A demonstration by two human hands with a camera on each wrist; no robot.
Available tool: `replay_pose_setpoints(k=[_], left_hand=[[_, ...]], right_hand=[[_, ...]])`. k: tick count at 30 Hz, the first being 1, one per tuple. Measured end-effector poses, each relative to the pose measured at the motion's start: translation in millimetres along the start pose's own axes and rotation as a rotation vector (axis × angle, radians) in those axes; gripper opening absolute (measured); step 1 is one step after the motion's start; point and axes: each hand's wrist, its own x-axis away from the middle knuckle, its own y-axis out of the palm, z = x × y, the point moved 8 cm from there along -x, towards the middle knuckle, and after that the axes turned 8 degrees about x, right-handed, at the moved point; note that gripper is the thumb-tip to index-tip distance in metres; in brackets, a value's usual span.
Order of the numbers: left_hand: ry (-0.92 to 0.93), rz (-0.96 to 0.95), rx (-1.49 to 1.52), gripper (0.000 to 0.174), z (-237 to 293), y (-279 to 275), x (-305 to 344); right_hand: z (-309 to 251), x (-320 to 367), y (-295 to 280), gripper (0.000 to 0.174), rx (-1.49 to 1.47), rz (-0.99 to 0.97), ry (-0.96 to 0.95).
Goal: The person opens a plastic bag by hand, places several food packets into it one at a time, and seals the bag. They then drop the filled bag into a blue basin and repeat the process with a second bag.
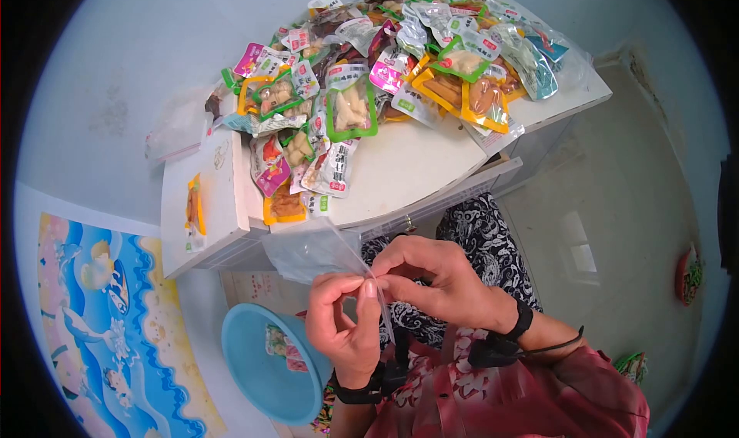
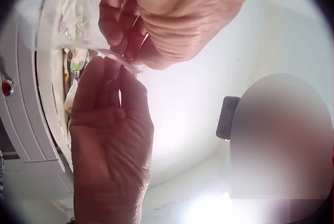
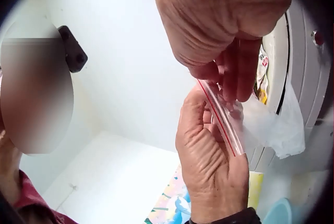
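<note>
A clear zip-lock bag (image 1: 312, 253) hangs between both hands in front of the desk, and it looks flat. My left hand (image 1: 345, 326) pinches the bag's top edge between thumb and fingers. Close beside it, my right hand (image 1: 443, 280) pinches the same edge with thumb and forefinger, the two sets of fingertips nearly meeting. In the right wrist view a red line (image 3: 218, 113) runs along the bag's mouth. The left wrist view shows the bag's edge (image 2: 117, 57) between the fingertips of both hands.
A big heap of small snack packets (image 1: 350, 107) covers the back of the white desk (image 1: 416, 172). One packet (image 1: 194, 207) lies apart at left. Below stands a blue basin (image 1: 239, 361) with a few packets inside. A drawer (image 1: 493, 176) is partly pulled out.
</note>
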Motion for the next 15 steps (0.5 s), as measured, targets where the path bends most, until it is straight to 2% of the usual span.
replay_pose_setpoints(k=[2, 5, 10, 14, 15], left_hand=[[0.025, -0.036, -0.073, 0.008, 1, 2, 0], [0.021, -0.104, -0.146, 0.011, 4, 6, -4], [-0.080, -0.180, -0.091, 0.017, -3, 5, -5], [-0.185, -0.117, 0.080, 0.014, -20, 0, -2], [-0.201, -0.105, 0.105, 0.014, -23, -1, -1]], right_hand=[[17, 3, 4, 0.010, -0.178, -0.025, 0.136], [23, 4, 4, 0.009, -0.263, 0.002, 0.158], [18, 3, -7, 0.011, 0.035, 0.063, 0.008], [1, 0, -10, 0.013, 0.294, 0.077, -0.194], [0, -1, -9, 0.013, 0.301, 0.077, -0.196]])
